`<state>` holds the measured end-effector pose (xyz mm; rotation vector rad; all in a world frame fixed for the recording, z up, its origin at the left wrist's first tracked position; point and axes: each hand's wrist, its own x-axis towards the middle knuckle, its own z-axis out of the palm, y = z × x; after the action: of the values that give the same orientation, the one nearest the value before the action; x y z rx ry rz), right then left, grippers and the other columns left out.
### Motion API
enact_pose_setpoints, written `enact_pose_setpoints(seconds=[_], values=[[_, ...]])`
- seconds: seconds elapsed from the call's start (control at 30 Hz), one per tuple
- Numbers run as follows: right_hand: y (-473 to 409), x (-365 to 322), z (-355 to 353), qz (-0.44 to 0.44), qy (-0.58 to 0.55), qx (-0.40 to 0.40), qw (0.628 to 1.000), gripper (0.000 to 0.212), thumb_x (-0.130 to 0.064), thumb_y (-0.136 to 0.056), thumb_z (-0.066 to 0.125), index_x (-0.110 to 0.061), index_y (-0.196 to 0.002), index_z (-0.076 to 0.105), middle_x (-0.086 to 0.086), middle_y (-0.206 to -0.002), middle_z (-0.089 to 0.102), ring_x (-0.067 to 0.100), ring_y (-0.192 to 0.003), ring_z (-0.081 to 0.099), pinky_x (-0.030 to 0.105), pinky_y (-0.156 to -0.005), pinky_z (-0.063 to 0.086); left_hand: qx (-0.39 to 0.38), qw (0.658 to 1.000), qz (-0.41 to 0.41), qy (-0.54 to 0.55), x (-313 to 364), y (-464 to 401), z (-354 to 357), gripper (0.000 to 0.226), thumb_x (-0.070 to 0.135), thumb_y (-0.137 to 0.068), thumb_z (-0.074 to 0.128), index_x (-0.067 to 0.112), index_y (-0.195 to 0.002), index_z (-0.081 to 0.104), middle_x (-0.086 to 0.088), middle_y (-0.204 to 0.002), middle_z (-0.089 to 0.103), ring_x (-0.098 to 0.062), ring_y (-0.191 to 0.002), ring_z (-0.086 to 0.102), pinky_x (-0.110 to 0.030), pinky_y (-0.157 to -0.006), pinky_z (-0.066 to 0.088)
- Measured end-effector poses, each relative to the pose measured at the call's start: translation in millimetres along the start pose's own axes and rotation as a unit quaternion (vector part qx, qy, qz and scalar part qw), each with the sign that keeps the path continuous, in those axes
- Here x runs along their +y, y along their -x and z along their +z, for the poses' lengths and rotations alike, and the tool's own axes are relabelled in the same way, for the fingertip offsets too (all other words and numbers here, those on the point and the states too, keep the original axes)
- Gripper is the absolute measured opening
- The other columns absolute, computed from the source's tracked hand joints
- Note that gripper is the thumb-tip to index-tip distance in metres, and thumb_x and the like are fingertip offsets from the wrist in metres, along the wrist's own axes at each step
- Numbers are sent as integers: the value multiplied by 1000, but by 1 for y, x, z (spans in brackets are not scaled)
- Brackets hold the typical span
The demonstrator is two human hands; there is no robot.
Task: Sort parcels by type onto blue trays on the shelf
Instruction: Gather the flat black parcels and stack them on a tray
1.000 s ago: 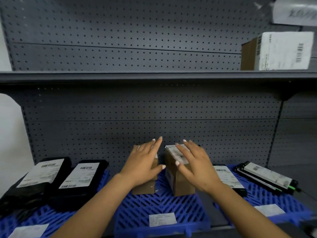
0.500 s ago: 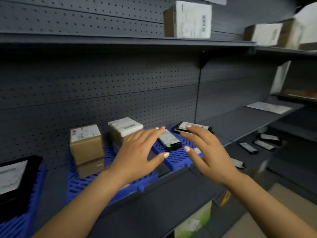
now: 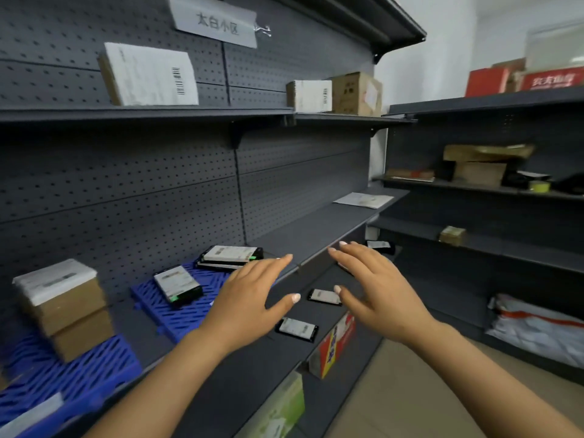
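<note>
My left hand (image 3: 249, 298) and my right hand (image 3: 379, 292) hover side by side in front of the shelf, fingers straight, holding nothing. Below and between them, small black flat parcels with white labels (image 3: 325, 296) (image 3: 297, 328) lie on a lower shelf. A brown cardboard box with a white label (image 3: 63, 305) stands on a blue tray (image 3: 72, 371) at the left. Further right, another blue tray (image 3: 148, 295) carries a black flat parcel (image 3: 178, 284) and a stack of black flat parcels (image 3: 232, 256).
Above, the upper shelf holds labelled cardboard boxes (image 3: 148, 75) (image 3: 335, 94). A paper sheet (image 3: 363, 200) lies on the bare stretch of the middle shelf. The right-hand rack (image 3: 489, 235) holds boxes, a tape roll and a white-and-red mailer bag (image 3: 537, 327). Cartons (image 3: 331, 346) stand below.
My view has swung to the right, away from the two brown boxes. Both hands have let go of the boxes and moved right with it, still spread flat.
</note>
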<state>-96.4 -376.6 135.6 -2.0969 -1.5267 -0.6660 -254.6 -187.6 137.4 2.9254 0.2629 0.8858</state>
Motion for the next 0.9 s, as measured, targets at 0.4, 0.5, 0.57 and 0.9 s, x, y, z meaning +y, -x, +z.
enact_pose_setpoints(seconds=[0.4, 0.5, 0.57, 0.9], values=[[81, 175, -55, 49, 41, -41, 997, 56, -47, -88, 37, -25, -139, 44, 2, -143, 45, 21, -136, 34, 34, -110, 27, -30, 999, 14, 30, 133, -95, 112, 72, 69, -84, 27, 33, -146, 27, 15, -146, 35, -4, -134, 28, -25, -108, 23], [88, 208, -52, 60, 46, -49, 996, 54, -46, -88, 39, -25, -138, 45, 2, -143, 45, 22, -136, 35, 36, -109, 29, -43, 998, 21, 33, 148, -119, 135, 72, 70, -84, 28, 33, -146, 28, 14, -146, 36, -6, -134, 30, -33, -111, 29], [89, 229, -47, 76, 42, -54, 995, 54, -45, -88, 40, -25, -138, 45, 3, -144, 44, 23, -136, 35, 38, -109, 31, -58, 997, 26, 36, 155, -137, 154, 73, 70, -83, 28, 33, -146, 27, 13, -146, 36, -7, -135, 30, -35, -110, 30], [68, 362, -13, 94, 80, -104, 987, 54, -44, -89, 46, -30, -141, 39, 4, -145, 41, 25, -138, 31, 42, -109, 30, -87, 992, 50, 73, 182, -250, 267, 77, 72, -80, 24, 33, -147, 24, 13, -149, 31, -7, -137, 26, -31, -112, 23]])
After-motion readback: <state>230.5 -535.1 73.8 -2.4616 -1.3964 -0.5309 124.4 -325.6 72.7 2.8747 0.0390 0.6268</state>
